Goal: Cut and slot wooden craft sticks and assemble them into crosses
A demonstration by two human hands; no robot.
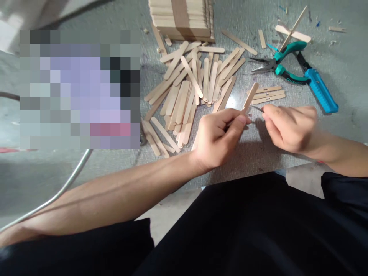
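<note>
My left hand (220, 136) is closed around a wooden craft stick (251, 96), which points up and to the right out of the fist. In my right hand (290, 126), the fingers pinch a thin dark metal piece (258, 109), perhaps a blade; most of it is hidden in the hand. Its tip is at the side of the stick, though I cannot tell whether they touch. Just beyond both hands, several craft sticks (268, 94) with small dark marks or slits lie side by side.
A loose heap of craft sticks (184, 101) spreads left of my hands, below a banded stack (195, 28). Teal-handled pliers (293, 74) lie at right beside a blue utility knife (322, 92). Crossed sticks (293, 32) lie behind them. A pale cable (69, 182) passes over at left.
</note>
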